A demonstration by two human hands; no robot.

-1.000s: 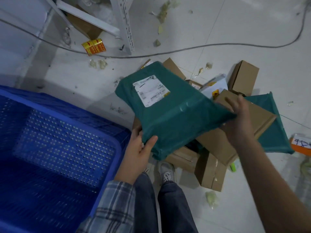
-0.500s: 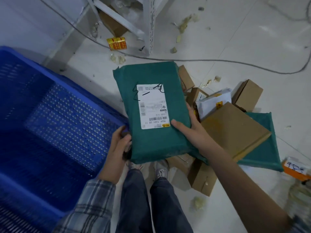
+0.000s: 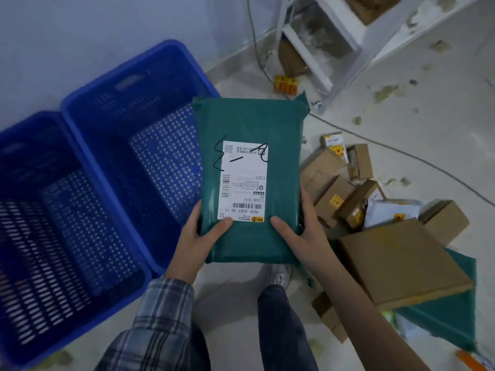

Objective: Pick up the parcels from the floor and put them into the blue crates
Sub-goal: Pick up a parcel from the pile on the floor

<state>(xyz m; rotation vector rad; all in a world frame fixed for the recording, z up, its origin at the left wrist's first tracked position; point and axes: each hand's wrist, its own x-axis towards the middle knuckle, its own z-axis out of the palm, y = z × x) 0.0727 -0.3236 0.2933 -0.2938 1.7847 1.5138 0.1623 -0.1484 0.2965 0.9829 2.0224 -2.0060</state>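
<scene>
Pale, littered floor [image 3: 401, 84] all round, scraps of debris scattered over it, and a grey cable [image 3: 401, 152] snaking across towards a white metal shelf frame [image 3: 321, 62] by the wall. Front and centre, the person holds a green parcel [image 3: 249, 124] up off the floor, flat side up, its white shipping label [image 3: 242, 180] facing us with black marker scrawled across the top. Left hand [image 3: 197, 242] grips the near left corner, thumb pressed on top just beside the label. Right hand [image 3: 302, 236] clamps the near right corner the same way, thumb on the green wrap, fingers curled round the edge. To the left sit two blue crates [image 3: 88, 145] side by side against the wall, touching along one rim, perforated walls, and the parcel's left edge overlaps the nearer crate's corner from this angle. Off to the right, a heap of cardboard boxes [image 3: 401, 261] lies on the floor, with a white mailer [image 3: 388, 212] among them and another green bag [image 3: 450, 322] under the big flat box. A small orange-yellow carton [image 3: 285, 84] lies near the shelf foot. Plaid sleeve, dark trousers and one shoe [image 3: 278, 274] show below.
</scene>
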